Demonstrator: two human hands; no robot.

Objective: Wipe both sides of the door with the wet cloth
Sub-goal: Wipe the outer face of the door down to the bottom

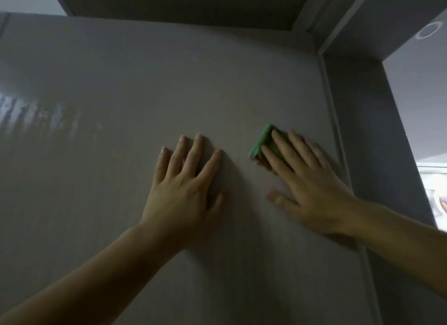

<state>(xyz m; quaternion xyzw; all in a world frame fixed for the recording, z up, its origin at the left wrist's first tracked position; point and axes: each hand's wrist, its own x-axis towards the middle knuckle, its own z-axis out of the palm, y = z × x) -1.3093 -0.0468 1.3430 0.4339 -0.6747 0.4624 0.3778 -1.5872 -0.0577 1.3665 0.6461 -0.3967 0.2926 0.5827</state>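
Pressing cloth [260, 140] on door [121, 87] | right hand [312, 179]: fingers straight | left hand [183, 186]: splayed flat, bare

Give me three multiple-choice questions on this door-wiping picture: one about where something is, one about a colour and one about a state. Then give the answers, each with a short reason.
1. Where is the cloth?
A) under the right hand
B) on the floor
C) over a handle

2. What colour is the cloth?
A) white
B) green
C) red

3. How does the left hand lie on the door?
A) flat, fingers spread
B) in a fist
C) off the door

Answers:
1. A, its edge shows beneath the right fingers, near the door's right edge.
2. B, the visible strip is green.
3. A, the palm and straight fingers press the bare panel.
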